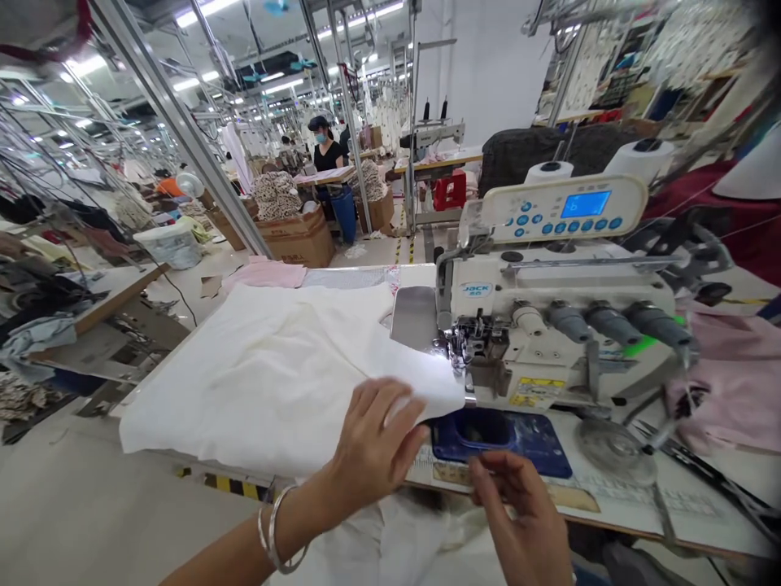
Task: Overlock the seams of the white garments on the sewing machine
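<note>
A wide piece of white fabric [244, 366] lies spread to the left of a white overlock sewing machine [586, 309], its right edge at the lit presser foot. My left hand [378, 435], with a silver bangle at the wrist, hovers over or rests on the fabric's near right corner; its fingers are slightly blurred and apart. Lower right, in front of the machine, my right hand [518, 509] has curled fingers, thumb and forefinger tips together. Anything between them is too small to make out. More pale fabric [403, 537] hangs below the table edge.
A blue tray [537, 448] sits in front of the machine. Black scissors or tweezers [708, 468] and pink fabric [738, 366] lie to the right. Thread cones [640, 159] stand behind. Beyond the table are cardboard boxes [298, 236], a metal post [183, 122] and a masked person [329, 155].
</note>
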Tool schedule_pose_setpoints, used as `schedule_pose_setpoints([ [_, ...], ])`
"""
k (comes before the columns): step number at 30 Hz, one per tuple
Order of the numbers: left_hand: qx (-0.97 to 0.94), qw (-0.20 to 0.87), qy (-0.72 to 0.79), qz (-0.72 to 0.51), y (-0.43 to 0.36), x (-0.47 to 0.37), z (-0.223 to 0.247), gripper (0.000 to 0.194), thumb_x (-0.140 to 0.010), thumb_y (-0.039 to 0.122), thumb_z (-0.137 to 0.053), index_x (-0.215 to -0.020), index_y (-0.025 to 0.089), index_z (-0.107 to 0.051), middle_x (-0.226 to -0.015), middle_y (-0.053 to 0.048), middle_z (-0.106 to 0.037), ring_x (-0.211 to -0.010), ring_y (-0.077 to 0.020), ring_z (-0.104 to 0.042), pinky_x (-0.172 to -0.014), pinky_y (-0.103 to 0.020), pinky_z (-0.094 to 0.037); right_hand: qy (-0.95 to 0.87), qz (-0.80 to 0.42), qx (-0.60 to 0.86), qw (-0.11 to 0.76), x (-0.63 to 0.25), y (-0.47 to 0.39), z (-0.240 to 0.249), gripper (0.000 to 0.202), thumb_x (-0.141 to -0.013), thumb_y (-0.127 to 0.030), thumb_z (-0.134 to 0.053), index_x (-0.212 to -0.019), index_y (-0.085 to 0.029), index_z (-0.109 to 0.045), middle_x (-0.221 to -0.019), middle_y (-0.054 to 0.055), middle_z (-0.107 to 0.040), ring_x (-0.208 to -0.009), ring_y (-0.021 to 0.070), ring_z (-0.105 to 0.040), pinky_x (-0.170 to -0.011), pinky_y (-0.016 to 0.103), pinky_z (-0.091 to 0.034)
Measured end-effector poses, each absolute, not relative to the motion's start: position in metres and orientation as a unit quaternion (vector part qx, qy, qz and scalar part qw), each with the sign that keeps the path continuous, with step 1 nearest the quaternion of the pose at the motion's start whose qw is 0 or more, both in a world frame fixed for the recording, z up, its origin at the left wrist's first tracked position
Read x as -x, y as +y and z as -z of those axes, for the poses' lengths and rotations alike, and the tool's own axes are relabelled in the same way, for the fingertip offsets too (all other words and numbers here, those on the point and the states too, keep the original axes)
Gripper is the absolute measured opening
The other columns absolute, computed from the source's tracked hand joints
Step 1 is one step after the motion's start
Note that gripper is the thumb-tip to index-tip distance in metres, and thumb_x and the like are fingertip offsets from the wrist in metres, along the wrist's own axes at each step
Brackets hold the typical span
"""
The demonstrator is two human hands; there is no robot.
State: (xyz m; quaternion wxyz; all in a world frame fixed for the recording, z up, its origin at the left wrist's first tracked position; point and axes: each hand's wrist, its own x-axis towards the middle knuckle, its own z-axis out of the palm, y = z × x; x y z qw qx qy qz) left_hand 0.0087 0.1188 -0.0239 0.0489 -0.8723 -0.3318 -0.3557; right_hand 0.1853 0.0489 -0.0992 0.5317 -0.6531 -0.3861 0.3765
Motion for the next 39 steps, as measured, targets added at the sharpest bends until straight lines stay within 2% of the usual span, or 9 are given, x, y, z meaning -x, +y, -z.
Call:
schedule_pose_setpoints([
  [5, 0.861, -0.138, -0.399, 0.284, 0.033, 0.034, 0.090, 0.019, -0.091, 0.011, -0.044, -0.074, 0.019, -0.047, -0.063, -0.001, -0.055, -0.058, -0.0142, -0.051, -0.053, -0.026, -0.040, -0.611, -0.294, 0.619, 0.396, -0.210, 0.007, 0.123, 0.013, -0.088, -0.037, -0.058, -0.091, -0.025, -0.062, -0.074, -0.004, -0.066, -0.061, 0.0119, -0.060, -0.059, 0.021, -0.047],
  [9, 0.879, -0.118, -0.404, 0.225, -0.019, 0.060, 0.148, 0.014, -0.093, 0.022, -0.045, -0.095, 0.017, -0.058, -0.094, -0.010, -0.067, -0.090, -0.0220, -0.062, -0.076, -0.032, -0.052, -0.813, -0.263, 0.408, 0.323, -0.175, 0.001, 0.117, 0.026, -0.080, -0.012, -0.059, -0.102, -0.027, -0.063, -0.105, -0.001, -0.068, -0.099, 0.0157, -0.063, -0.089, 0.026, -0.049],
  [12, 0.918, -0.075, -0.351, 0.169, -0.039, 0.067, 0.170, 0.024, -0.087, 0.025, -0.055, -0.111, 0.020, -0.058, -0.118, -0.011, -0.064, -0.113, -0.0274, -0.056, -0.097, -0.045, -0.046, -0.860, -0.297, 0.357, 0.211, -0.146, 0.009, 0.113, 0.027, -0.083, -0.021, -0.064, -0.109, -0.026, -0.059, -0.122, 0.001, -0.062, -0.121, 0.0180, -0.052, -0.108, 0.035, -0.038],
  [15, 0.921, -0.103, -0.360, 0.104, -0.054, 0.073, 0.172, 0.045, -0.084, 0.017, -0.057, -0.129, 0.022, -0.049, -0.137, -0.012, -0.053, -0.129, -0.0264, -0.046, -0.106, -0.047, -0.040, -0.875, -0.293, 0.357, 0.145, -0.149, 0.010, 0.120, 0.036, -0.081, -0.035, -0.071, -0.112, -0.022, -0.058, -0.129, 0.007, -0.058, -0.128, 0.0251, -0.046, -0.112, 0.048, -0.032],
  [18, 0.908, -0.151, -0.374, 0.114, -0.064, 0.078, 0.165, 0.050, -0.088, 0.019, -0.057, -0.136, 0.021, -0.041, -0.143, -0.012, -0.048, -0.133, -0.0246, -0.042, -0.110, -0.045, -0.038, -0.872, -0.277, 0.384, 0.122, -0.175, -0.004, 0.135, 0.037, -0.080, -0.020, -0.070, -0.114, -0.024, -0.058, -0.128, 0.009, -0.058, -0.126, 0.0295, -0.049, -0.105, 0.057, -0.036],
  [21, 0.873, -0.196, -0.413, 0.171, -0.058, 0.079, 0.154, 0.039, -0.092, 0.019, -0.051, -0.131, 0.021, -0.046, -0.134, -0.011, -0.054, -0.127, -0.0220, -0.048, -0.106, -0.039, -0.043, -0.869, -0.246, 0.406, 0.139, -0.195, -0.026, 0.152, 0.034, -0.084, -0.004, -0.055, -0.112, -0.023, -0.057, -0.125, 0.010, -0.058, -0.125, 0.0293, -0.049, -0.098, 0.056, -0.043],
  [28, 0.797, -0.235, -0.525, 0.187, 0.009, 0.044, 0.138, 0.020, -0.093, 0.025, -0.046, -0.090, 0.017, -0.064, -0.095, -0.010, -0.064, -0.097, -0.0254, -0.057, -0.092, -0.044, -0.047, -0.858, -0.204, 0.406, 0.239, -0.185, -0.049, 0.175, 0.028, -0.084, -0.002, -0.050, -0.103, -0.021, -0.056, -0.108, 0.007, -0.059, -0.111, 0.0264, -0.053, -0.086, 0.042, -0.048],
  [32, 0.759, -0.277, -0.567, 0.163, 0.023, 0.007, 0.144, 0.027, -0.085, 0.042, -0.058, -0.075, 0.017, -0.059, -0.083, -0.008, -0.060, -0.088, -0.0269, -0.056, -0.087, -0.045, -0.046, -0.863, -0.194, 0.391, 0.254, -0.178, -0.054, 0.173, 0.022, -0.087, -0.002, -0.045, -0.092, -0.020, -0.057, -0.093, 0.005, -0.060, -0.095, 0.0219, -0.057, -0.078, 0.034, -0.049],
  [39, 0.686, -0.420, -0.562, 0.196, -0.005, 0.002, 0.133, 0.012, -0.073, 0.024, -0.049, -0.064, 0.019, -0.042, -0.065, 0.000, -0.045, -0.070, -0.0176, -0.046, -0.070, -0.030, -0.043, -0.865, -0.163, 0.355, 0.314, -0.176, -0.087, 0.171, 0.020, -0.083, -0.003, -0.044, -0.085, -0.020, -0.055, -0.090, 0.003, -0.063, -0.092, 0.0164, -0.061, -0.077, 0.025, -0.049],
])
